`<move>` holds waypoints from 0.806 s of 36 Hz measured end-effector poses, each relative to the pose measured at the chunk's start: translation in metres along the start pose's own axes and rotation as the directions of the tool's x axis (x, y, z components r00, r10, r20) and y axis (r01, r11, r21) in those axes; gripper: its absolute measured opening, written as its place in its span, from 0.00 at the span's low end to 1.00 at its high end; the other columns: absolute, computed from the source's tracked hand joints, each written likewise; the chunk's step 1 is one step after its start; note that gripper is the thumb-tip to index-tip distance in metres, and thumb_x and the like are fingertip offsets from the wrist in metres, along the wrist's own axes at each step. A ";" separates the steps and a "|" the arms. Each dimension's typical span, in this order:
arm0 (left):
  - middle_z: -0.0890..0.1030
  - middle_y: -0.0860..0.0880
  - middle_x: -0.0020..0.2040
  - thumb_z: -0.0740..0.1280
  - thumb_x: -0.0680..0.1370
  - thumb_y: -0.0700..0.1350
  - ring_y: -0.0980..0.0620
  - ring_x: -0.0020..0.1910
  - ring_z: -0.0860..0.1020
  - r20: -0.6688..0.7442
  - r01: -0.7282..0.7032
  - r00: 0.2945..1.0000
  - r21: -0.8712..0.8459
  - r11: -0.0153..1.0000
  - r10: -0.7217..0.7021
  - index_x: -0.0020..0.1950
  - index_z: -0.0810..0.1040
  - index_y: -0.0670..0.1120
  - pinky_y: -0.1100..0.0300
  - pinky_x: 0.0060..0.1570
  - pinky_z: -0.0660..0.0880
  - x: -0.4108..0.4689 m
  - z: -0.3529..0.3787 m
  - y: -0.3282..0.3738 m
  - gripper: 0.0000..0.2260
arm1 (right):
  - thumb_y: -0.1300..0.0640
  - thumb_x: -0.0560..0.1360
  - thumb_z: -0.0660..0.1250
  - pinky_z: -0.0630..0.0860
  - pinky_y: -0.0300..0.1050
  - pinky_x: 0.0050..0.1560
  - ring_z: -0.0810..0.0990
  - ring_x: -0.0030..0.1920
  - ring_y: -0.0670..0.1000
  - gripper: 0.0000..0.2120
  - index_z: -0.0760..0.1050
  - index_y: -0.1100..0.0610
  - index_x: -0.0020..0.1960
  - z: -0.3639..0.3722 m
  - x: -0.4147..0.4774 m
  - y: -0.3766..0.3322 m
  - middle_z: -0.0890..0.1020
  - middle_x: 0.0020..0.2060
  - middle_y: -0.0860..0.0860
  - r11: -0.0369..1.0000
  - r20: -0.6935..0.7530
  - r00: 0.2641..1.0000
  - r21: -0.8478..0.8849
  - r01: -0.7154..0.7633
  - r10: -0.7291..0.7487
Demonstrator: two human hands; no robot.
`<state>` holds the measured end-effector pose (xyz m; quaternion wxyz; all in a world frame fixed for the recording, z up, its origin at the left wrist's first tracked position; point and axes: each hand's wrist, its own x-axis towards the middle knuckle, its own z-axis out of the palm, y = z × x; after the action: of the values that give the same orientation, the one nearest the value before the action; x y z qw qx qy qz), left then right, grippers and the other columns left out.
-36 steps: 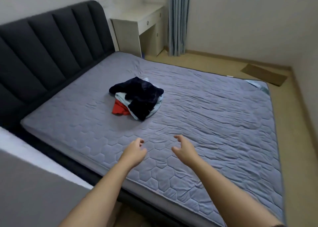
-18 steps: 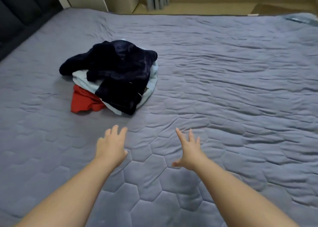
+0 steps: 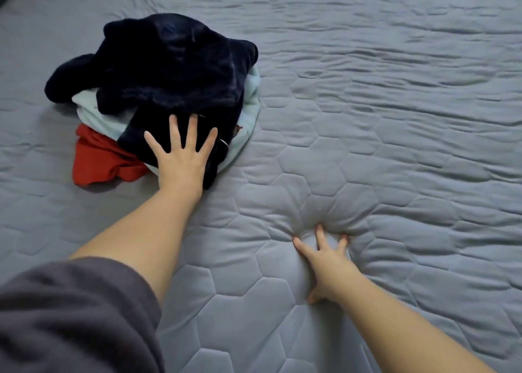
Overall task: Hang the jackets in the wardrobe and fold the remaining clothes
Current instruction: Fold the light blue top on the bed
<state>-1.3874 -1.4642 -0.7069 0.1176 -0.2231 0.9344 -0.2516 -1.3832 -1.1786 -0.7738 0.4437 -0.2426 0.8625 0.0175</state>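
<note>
Left hand: the fingers (image 3: 174, 129) are straight and spread apart, laid flat on the near lower part of the jacket (image 3: 169, 70); four fingers show, the thumb cannot be made out; nothing is gripped or pinched. The left hand (image 3: 180, 160) lies palm down, its heel at the near edge of the pile; the forearm is bare and runs back to a dark grey sleeve (image 3: 70, 316) at the lower left.

Right hand: the fingers are also spread apart, their tips pressed into the bed cover (image 3: 395, 118); the cover dents and puckers around them; the thumb lies out to the near side, flat on the cover. The right hand (image 3: 324, 265) holds nothing and is well apart from the pile, to its right and nearer the camera; the forearm is bare.

Clothes: the jacket is dark navy, crumpled, on top of the pile, in the upper left of the view, on the bed cover. A pale blue garment (image 3: 251, 101) lies under it, showing along its right and left edges. A red garment (image 3: 96, 158) lies at the bottom, sticking out at the near left, just beside the left hand. A small metal part shows at the jacket's near right edge; what it is cannot be told.

Bed cover: grey, quilted in hexagons, wrinkled toward the far side.
</note>
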 end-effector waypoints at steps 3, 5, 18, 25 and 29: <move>0.37 0.44 0.77 0.69 0.73 0.44 0.33 0.75 0.44 0.014 -0.001 1.000 -0.004 1.000 0.001 0.75 0.33 0.57 0.26 0.63 0.54 0.012 0.013 -0.003 0.48 | 0.50 0.66 0.77 0.60 0.70 0.68 0.34 0.70 0.75 0.55 0.38 0.34 0.74 0.003 0.002 -0.002 0.30 0.74 0.51 1.000 -0.010 1.000 -0.012 -0.001 0.001; 0.45 0.44 0.77 0.68 0.74 0.43 0.33 0.74 0.51 0.024 -0.006 1.000 -0.010 1.000 0.006 0.77 0.39 0.56 0.28 0.61 0.60 0.015 0.023 -0.005 0.44 | 0.50 0.66 0.77 0.62 0.71 0.67 0.34 0.71 0.74 0.56 0.37 0.34 0.74 0.004 0.003 -0.002 0.30 0.74 0.50 1.000 -0.014 1.000 -0.006 -0.003 0.002; 0.79 0.37 0.44 0.65 0.68 0.31 0.34 0.43 0.79 -0.039 -0.137 0.990 -0.354 0.925 0.132 0.53 0.72 0.39 0.48 0.39 0.72 -0.029 0.026 -0.009 0.14 | 0.50 0.64 0.78 0.62 0.73 0.65 0.35 0.70 0.76 0.56 0.39 0.35 0.74 0.007 0.003 -0.002 0.32 0.75 0.51 0.999 -0.041 0.999 -0.043 0.009 -0.011; 0.81 0.42 0.45 0.67 0.72 0.40 0.39 0.47 0.79 0.099 -0.090 0.978 -0.592 0.801 0.183 0.49 0.72 0.44 0.49 0.44 0.75 -0.127 0.032 -0.018 0.08 | 0.48 0.67 0.75 0.43 0.59 0.74 0.46 0.76 0.65 0.48 0.50 0.45 0.78 -0.012 -0.020 0.006 0.44 0.77 0.60 0.991 -0.058 0.992 0.066 0.113 -0.110; 0.81 0.45 0.48 0.66 0.71 0.41 0.41 0.50 0.78 0.205 -0.112 0.921 -0.676 0.728 0.332 0.48 0.70 0.46 0.50 0.46 0.74 -0.199 0.013 0.010 0.08 | 0.52 0.74 0.70 0.69 0.41 0.61 0.72 0.65 0.51 0.31 0.63 0.54 0.74 -0.012 -0.054 0.009 0.68 0.71 0.56 0.773 -0.162 0.985 0.618 0.146 -0.056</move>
<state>-1.2133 -1.3677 -0.7014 0.2079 -0.1718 0.9521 0.1442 -1.3701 -1.1515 -0.7264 0.4404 -0.1277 0.8326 -0.3108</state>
